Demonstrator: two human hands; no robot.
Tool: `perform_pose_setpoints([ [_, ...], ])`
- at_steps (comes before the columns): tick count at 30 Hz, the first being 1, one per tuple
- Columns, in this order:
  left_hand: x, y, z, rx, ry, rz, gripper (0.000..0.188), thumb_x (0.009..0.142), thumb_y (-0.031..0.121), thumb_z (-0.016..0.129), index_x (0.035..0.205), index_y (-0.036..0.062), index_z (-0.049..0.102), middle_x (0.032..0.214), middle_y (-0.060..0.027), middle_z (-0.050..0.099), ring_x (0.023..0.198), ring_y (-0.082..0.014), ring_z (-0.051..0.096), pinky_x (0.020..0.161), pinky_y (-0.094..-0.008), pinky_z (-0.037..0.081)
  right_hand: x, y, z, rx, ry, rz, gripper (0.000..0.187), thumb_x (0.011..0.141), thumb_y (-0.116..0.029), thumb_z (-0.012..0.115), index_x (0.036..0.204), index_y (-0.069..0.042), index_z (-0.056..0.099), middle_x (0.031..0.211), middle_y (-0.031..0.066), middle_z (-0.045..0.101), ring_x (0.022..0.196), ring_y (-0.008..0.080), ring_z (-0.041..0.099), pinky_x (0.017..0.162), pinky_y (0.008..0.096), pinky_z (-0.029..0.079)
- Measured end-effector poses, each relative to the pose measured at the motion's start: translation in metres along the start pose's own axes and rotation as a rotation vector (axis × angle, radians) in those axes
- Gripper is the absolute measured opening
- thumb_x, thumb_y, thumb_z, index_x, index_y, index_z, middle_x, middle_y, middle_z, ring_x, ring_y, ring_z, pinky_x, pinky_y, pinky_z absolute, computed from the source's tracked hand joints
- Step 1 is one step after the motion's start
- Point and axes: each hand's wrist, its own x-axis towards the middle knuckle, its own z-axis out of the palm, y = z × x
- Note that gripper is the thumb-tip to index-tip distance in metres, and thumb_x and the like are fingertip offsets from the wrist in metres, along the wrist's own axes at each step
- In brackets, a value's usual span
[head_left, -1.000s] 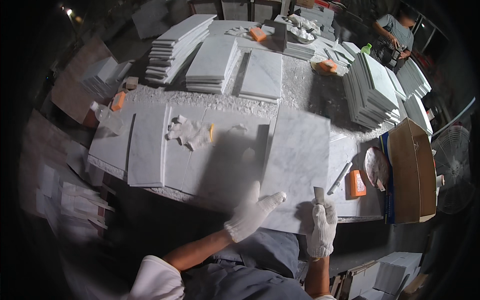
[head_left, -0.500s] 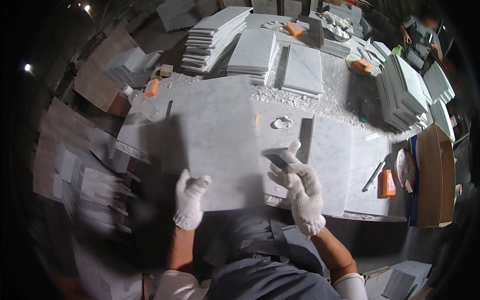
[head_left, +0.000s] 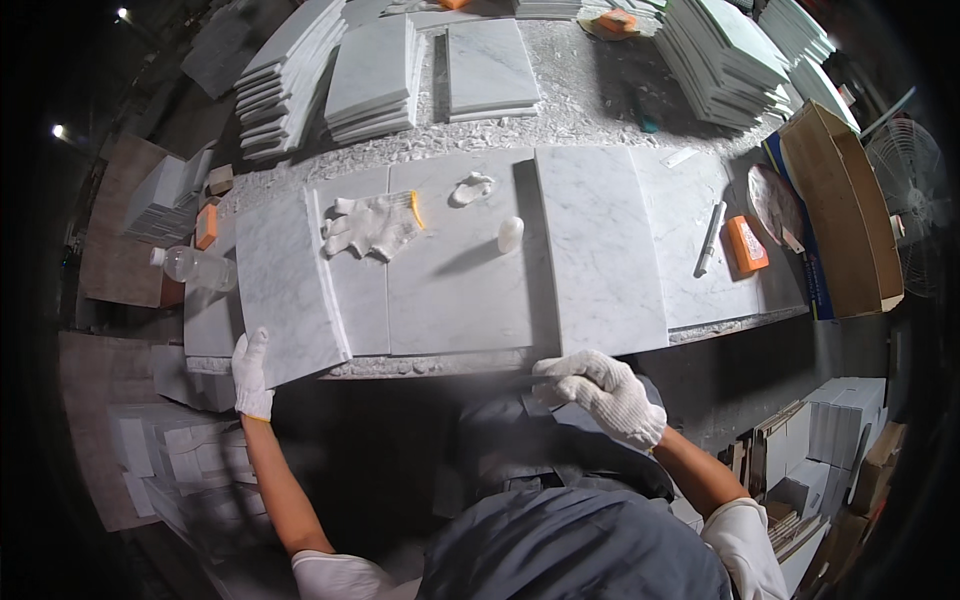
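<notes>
Clock positions are read from the centre of the view, with 12 o'clock at the far side of the worktable (head_left: pixel 585 130). At 8 o'clock, the gloved left hand (head_left: pixel 253 375) is partly open, fingers extended, and contacts the near-left corner of a marble tile (head_left: pixel 288 280). This tile lies at 9 o'clock, its near end at the table's front edge. At 4 o'clock, the gloved right hand (head_left: pixel 603 393) is positioned beside the front edge with fingers curled; blur at the fingertips makes it impossible to tell whether they grip a thin tool. A second tile (head_left: pixel 605 255) lies at 2 o'clock. A spare glove (head_left: pixel 375 225) occupies 10 o'clock, and a white lump (head_left: pixel 472 188) 12 o'clock. Near 3 o'clock, an orange box (head_left: pixel 747 245) stands between a marker (head_left: pixel 711 238) and a cardboard carton (head_left: pixel 850 215).
</notes>
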Motion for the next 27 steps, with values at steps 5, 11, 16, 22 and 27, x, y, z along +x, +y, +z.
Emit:
perform_pose_setpoints([
  [5, -0.010, 0.054, 0.011, 1.134, 0.376, 0.116, 0.047, 0.102, 0.038, 0.062, 0.127, -0.0014, 0.060, 0.117, -0.0104, 0.067, 0.106, -0.0211, 0.065, 0.099, -0.0375, 0.049, -0.005, 0.004, -0.011, -0.040, 0.075, 0.154, 0.030, 0.101, -0.013, 0.065, 0.129, -0.002, 0.064, 0.101, 0.0037, 0.069, 0.092, 0.0112, 0.063, 0.082, 0.0252, 0.054],
  [11, -0.105, 0.112, 0.150, 0.686, 0.045, 0.818, 0.038, 0.098, 0.019, 0.069, 0.130, 0.0010, 0.061, 0.126, -0.0116, 0.066, 0.103, -0.0183, 0.065, 0.093, -0.0344, 0.052, -0.020, 0.000, -0.044, 0.019, 0.189, 0.008, 0.021, 0.099, -0.008, 0.065, 0.116, 0.005, 0.067, 0.095, 0.0113, 0.073, 0.085, 0.0163, 0.069, 0.079, 0.0311, 0.058],
  [16, -0.177, 0.062, 0.341, 0.772, -0.781, 1.373, 0.055, 0.088, 0.043, 0.074, 0.131, 0.0117, 0.063, 0.136, -0.0161, 0.061, 0.128, -0.0354, 0.057, 0.109, -0.0434, 0.046, -0.038, 0.001, -0.073, 0.103, 0.513, -0.289, 0.026, 0.098, -0.026, 0.068, 0.099, 0.000, 0.061, 0.082, 0.0089, 0.062, 0.065, 0.0190, 0.063, 0.064, 0.0326, 0.056],
  [22, -0.125, 0.056, 0.502, 1.475, -0.763, 1.161, 0.074, 0.103, 0.058, 0.032, 0.160, 0.0119, 0.028, 0.168, -0.0181, 0.022, 0.156, -0.0327, 0.019, 0.128, -0.0451, 0.010, -0.079, 0.022, -0.108, 0.344, 0.885, -0.379, 0.016, 0.102, -0.018, 0.060, 0.109, -0.004, 0.064, 0.086, 0.0056, 0.068, 0.066, 0.0121, 0.065, 0.061, 0.0266, 0.055],
  [27, -0.057, 0.096, 0.546, 1.431, -0.452, 0.908, 0.078, 0.105, 0.059, 0.016, 0.162, 0.0061, 0.018, 0.170, -0.0139, 0.018, 0.158, -0.0286, 0.010, 0.128, -0.0428, 0.008, -0.091, 0.038, -0.116, 0.427, 0.961, -0.336, 0.022, 0.104, -0.023, 0.060, 0.120, -0.008, 0.056, 0.097, 0.0017, 0.057, 0.078, 0.0112, 0.058, 0.069, 0.0281, 0.053],
])
